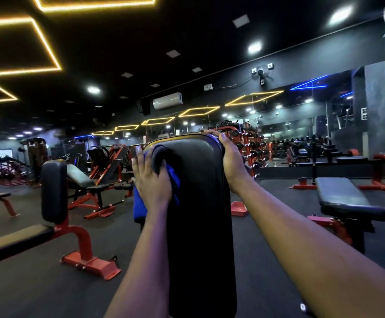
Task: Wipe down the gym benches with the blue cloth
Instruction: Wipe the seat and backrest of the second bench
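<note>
Blue cloth point(140, 204) mostly hidden under flat left hand point(152, 182) | right hand point(231, 161) grips backrest point(200, 226)

Left hand point(151, 180) flat — right hand point(231, 157) curled

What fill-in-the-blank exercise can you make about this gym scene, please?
1. The left hand presses a ____ cloth against the pad.
2. The right hand grips the pad's ____ edge.
3. The cloth hangs down on the pad's ____ side.

Missing words: blue; top; left.
</note>
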`<state>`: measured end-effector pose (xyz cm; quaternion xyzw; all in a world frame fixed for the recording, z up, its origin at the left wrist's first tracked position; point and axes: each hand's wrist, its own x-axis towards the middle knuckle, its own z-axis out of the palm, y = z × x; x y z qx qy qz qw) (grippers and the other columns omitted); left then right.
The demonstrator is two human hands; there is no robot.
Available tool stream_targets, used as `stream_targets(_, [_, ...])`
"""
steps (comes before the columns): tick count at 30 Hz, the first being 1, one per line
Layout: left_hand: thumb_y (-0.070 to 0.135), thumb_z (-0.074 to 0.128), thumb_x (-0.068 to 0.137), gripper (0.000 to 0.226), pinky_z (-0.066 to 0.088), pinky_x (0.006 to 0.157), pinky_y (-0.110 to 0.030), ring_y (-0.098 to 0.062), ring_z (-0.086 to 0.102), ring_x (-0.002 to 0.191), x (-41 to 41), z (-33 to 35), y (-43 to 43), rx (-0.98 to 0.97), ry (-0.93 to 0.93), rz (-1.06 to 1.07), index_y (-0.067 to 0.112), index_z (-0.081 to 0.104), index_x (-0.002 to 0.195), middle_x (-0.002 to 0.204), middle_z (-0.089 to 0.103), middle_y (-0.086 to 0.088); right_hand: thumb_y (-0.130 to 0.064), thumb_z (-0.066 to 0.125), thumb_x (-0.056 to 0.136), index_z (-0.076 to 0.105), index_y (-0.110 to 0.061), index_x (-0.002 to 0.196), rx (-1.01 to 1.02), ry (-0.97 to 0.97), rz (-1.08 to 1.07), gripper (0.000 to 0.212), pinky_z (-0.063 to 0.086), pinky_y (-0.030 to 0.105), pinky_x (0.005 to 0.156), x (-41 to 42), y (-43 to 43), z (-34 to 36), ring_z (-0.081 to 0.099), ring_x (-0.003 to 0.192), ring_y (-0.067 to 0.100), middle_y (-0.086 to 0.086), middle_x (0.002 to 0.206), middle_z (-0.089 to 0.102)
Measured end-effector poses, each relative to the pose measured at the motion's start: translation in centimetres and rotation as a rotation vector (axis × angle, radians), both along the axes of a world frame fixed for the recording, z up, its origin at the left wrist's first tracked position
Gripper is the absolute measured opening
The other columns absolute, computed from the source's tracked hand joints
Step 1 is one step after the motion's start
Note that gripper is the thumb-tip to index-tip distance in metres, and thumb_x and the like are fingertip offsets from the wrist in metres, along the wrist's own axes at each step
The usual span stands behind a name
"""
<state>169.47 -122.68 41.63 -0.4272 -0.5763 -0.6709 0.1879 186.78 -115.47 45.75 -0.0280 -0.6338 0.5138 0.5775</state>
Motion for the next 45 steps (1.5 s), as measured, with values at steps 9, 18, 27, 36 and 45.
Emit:
stream_targets(9, [0.015,0.058,0.089,0.063,0.021,0.112,-0.02,0.001,0.01,0.148,6.3,-10.3,-3.8,0.028,0.083,-0.068,0.043,0.042,0.143,0.158,0.022,0.025,-0.044,0.035,0.104,0.068,-0.01,0.111,-0.056,-0.022,-0.184,0.048,0.047,0.042,0.093,-0.4,-0.9,-0.2,0.063,0.09,0.022,0.005,0.094,0.067])
stream_targets(18, [-0.001,0.055,0.089,0.037,0.034,0.094,-0.006,0.013,0.051,0.11,3.8,-10.2,-8.7,0.231,-0.094,-0.29,0.011,0.058,0.123,0.121,0.058,0.011,-0.08,0.032,0.076,0.056,-0.027,0.137,-0.167,-0.139,-0.381,0.084,0.037,0.05,0.112,-0.5,-1.9,-0.8,0.052,0.129,0.029,0.009,0.138,0.057])
stream_targets(27, [-0.001,0.054,0.091,0.022,0.041,0.07,-0.014,0.01,0.056,0.076,-0.4,-9.7,-17.0,-0.1,-0.089,-0.221,0.016,0.059,0.104,0.089,0.065,0.01,-0.03,0.033,0.107,0.058,-0.021,0.078,-0.043,0.002,-0.766,0.039,0.034,0.025,0.053,-0.7,-3.5,-1.8,0.045,0.058,0.01,-0.004,0.065,0.052])
stream_targets(36, [0.012,0.058,0.086,0.032,0.038,0.087,-0.021,-0.019,0.057,0.113,-1.3,-18.0,-18.5,-1.15,0.138,-0.221,0.018,0.061,0.117,0.12,0.065,-0.005,-0.025,0.037,0.105,0.069,-0.004,0.099,-0.049,-0.064,-0.924,0.039,0.026,0.018,0.056,-0.7,-3.4,-1.8,0.048,0.076,0.011,0.002,0.085,0.06])
stream_targets(45, [0.092,0.044,0.063,0.094,0.021,0.109,-0.056,-0.034,0.019,0.137,3.8,-24.0,-17.5,-1.356,0.306,0.259,0.03,0.046,0.132,0.146,0.027,-0.01,-0.035,0.033,0.103,0.065,-0.021,0.09,-0.05,-0.081,-0.937,0.037,0.035,0.028,0.056,-0.6,-4.1,-1.9,0.058,0.079,0.019,0.005,0.088,0.067])
